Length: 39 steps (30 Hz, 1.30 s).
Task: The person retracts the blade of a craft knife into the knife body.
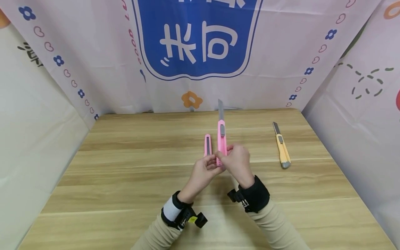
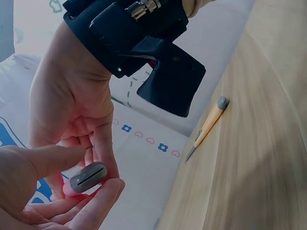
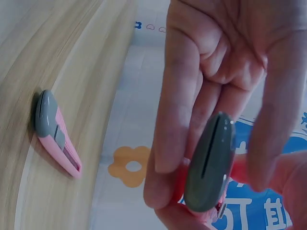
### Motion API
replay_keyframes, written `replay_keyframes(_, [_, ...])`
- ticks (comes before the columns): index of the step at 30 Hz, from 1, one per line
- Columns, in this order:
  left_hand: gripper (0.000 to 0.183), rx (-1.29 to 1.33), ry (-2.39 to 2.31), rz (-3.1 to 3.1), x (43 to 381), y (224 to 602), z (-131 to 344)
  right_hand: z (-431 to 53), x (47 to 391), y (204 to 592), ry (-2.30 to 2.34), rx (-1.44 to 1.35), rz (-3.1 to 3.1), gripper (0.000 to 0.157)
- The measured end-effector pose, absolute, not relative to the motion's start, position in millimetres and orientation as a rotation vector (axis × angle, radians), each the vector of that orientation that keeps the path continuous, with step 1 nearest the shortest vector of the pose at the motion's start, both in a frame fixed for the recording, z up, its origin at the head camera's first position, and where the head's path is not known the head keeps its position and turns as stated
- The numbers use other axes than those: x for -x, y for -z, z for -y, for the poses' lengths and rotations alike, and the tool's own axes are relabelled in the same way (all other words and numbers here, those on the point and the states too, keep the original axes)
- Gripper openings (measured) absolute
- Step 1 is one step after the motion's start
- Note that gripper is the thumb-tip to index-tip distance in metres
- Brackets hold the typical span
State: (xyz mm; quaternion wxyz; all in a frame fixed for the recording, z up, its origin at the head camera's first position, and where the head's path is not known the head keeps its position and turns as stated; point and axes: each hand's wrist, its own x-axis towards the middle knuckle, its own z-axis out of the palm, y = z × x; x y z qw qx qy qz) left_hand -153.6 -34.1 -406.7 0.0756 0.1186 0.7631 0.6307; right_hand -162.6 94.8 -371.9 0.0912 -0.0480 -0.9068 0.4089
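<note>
A pink utility knife point(image 1: 221, 135) stands in front of me, its long blade point(image 1: 221, 110) slid out and pointing at the back wall. Its grey slider lies partway up the handle. My right hand point(image 1: 239, 162) pinches the lower handle between thumb and fingers. Around the butt end, with the grey end cap point(image 2: 88, 177), my left hand point(image 1: 201, 173) curls its thumb and fingers. Just left of it a second pink utility knife point(image 1: 207, 143) lies on the table, its lower part hidden by my left hand in the head view; the right wrist view shows its grey cap point(image 3: 45, 115).
Over at the right on the wood-grain table point(image 1: 125, 173) lies a yellow utility knife point(image 1: 282, 149), blade out and pointing away. Printed white cloth point(image 1: 118, 80) hangs along the back and both sides. Black camera straps point(image 1: 254, 194) circle my wrists.
</note>
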Motion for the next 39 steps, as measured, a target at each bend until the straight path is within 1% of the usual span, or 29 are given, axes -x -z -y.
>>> replay_keyframes(11, [0.039, -0.307, -1.866, -2.304, 152.6, 408.0, 39.1, -87.0, 162.6, 375.2, -1.201, 0.115, 2.666, 0.031])
replay_keyframes(22, [0.04, -0.227, -1.858, -2.221, 151.6, 407.6, 46.8, -84.9, 162.4, 375.1, -1.182, 0.061, 2.691, 0.034])
replay_keyframes(28, [0.042, -0.188, -1.911, -2.135, 151.5, 409.3, 49.8, -92.0, 171.3, 375.8, -1.28, 0.032, 2.771, 0.036])
replay_keyframes(30, [0.042, -0.183, -1.928, -2.123, 151.3, 409.9, 50.4, -96.8, 177.2, 375.8, -1.37, -0.006, 2.778, 0.035])
replay_keyframes(32, [0.043, -0.185, -1.929, -2.136, 150.9, 410.0, 50.8, -102.0, 184.5, 376.9, -1.554, -0.052, 2.746, 0.034])
replay_keyframes(35, [0.044, -0.185, -1.936, -2.13, 150.3, 409.9, 51.5, -109.3, 195.6, 380.3, -1.954, -0.106, 2.625, 0.036])
replay_keyframes(39, [0.046, -0.171, -1.948, -2.083, 148.8, 409.3, 52.8, -114.7, 208.3, 387.0, -2.447, -0.1, 2.395, 0.042])
